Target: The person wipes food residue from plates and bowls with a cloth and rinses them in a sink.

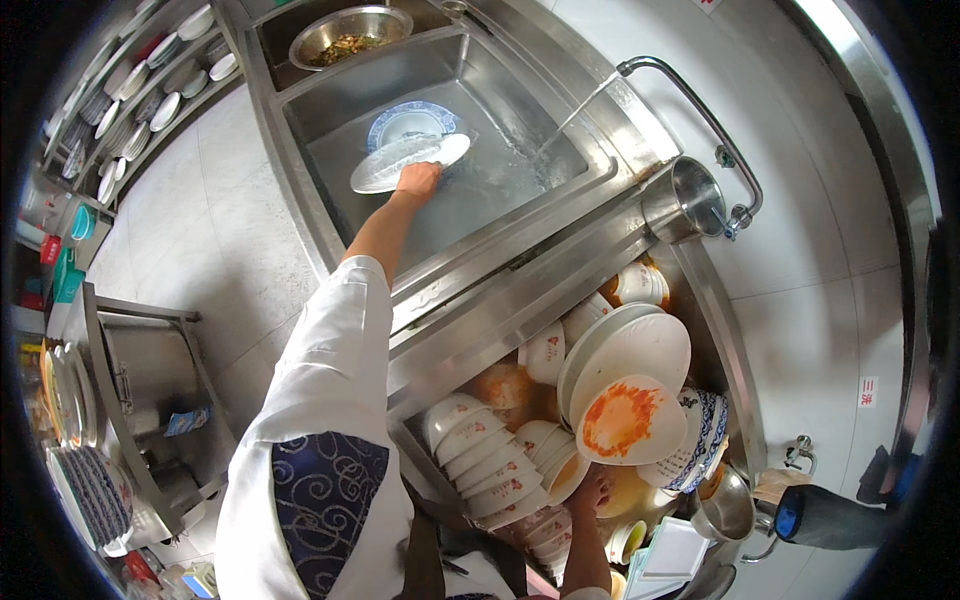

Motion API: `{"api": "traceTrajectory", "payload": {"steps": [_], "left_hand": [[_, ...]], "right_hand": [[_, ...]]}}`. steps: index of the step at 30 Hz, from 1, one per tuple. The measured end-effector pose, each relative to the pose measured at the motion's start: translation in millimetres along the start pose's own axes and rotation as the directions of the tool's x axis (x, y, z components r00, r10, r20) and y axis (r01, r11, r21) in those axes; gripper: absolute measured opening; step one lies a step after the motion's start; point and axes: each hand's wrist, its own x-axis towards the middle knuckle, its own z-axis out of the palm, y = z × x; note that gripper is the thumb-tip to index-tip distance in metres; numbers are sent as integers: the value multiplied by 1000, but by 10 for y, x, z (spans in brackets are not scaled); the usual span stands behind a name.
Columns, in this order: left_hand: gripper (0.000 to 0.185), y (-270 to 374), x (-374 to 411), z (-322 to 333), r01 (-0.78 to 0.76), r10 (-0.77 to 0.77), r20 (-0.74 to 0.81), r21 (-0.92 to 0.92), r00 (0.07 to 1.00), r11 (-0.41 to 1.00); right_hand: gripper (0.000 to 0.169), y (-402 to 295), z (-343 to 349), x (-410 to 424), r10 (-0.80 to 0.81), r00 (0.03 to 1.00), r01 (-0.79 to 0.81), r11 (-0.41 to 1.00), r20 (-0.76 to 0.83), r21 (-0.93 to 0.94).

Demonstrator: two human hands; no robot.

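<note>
My left hand [418, 182] grips the rim of a white oval plate [397, 161] that is tilted over the water in a steel sink. Behind it, a blue-rimmed white dish [411, 124] lies in the sink. Lower right, my right hand [592, 491] is in the second basin, just beneath a white plate smeared with orange sauce [634, 420]; its fingers are partly hidden, and whether it grips anything is unclear. Larger white plates [637, 356] lean behind the smeared one. Stacked white bowls [487, 461] fill the basin's near left side, and blue-patterned bowls [694, 446] stand to the right.
A curved faucet [697, 105] runs water into the sink. Past the sink's far edge sits a steel bowl of food scraps [349, 37]. A steel pot [684, 199] stands by the wall. Shelves of dishes [142, 97] are at upper left, and a metal rack [142, 420] at lower left.
</note>
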Motion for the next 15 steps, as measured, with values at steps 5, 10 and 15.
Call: {"api": "traceTrajectory", "payload": {"steps": [5, 10, 15], "left_hand": [[20, -120, -1, 342, 160, -158, 118, -9, 980, 987], [17, 72, 46, 317, 103, -100, 181, -8, 978, 995], [19, 612, 125, 107, 5, 18, 124, -185, 992, 983]], "right_hand": [[93, -94, -35, -39, 45, 994, -45, 999, -98, 1], [76, -248, -29, -105, 34, 983, -47, 997, -178, -67], [60, -373, -305, -338, 104, 993, -106, 994, -53, -34]]}}
